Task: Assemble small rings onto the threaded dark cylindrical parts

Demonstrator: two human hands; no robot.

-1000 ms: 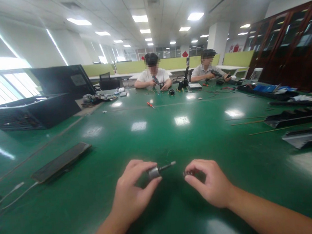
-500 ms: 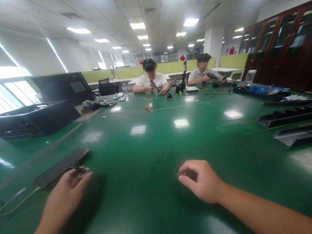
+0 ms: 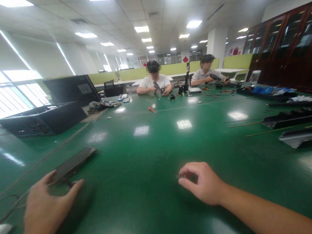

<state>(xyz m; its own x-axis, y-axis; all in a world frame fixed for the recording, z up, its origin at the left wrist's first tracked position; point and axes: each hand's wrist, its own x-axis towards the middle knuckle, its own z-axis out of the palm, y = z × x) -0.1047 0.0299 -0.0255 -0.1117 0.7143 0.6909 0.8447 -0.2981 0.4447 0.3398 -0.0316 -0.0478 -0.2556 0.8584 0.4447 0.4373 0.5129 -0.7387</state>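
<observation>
My left hand (image 3: 47, 204) is open, its thumb and fingers wide apart, over the near end of a long flat dark-grey bar (image 3: 76, 162) that lies on the green tabletop. A small dark shape shows beside the thumb, too blurred to name. On the other side, my right hand (image 3: 203, 182) hovers low above the table with thumb and fingertips curled into a pinch. Tiny dark, shiny bits (image 3: 181, 176) show at those fingertips, and their kind cannot be made out.
A black computer case (image 3: 43, 120) stands at the far left. An orange screwdriver (image 3: 152, 110) lies mid-table. Black metal channels (image 3: 307, 136) and thin rods are on the right. Across the table sit two people (image 3: 154, 82) with power drills. A white object (image 3: 0, 233) lies near left.
My left hand has moved left and toward me, and its fingers have spread; the pale ring-like piece no longer shows in it. My right hand keeps its pinch. The view has shifted slightly.
</observation>
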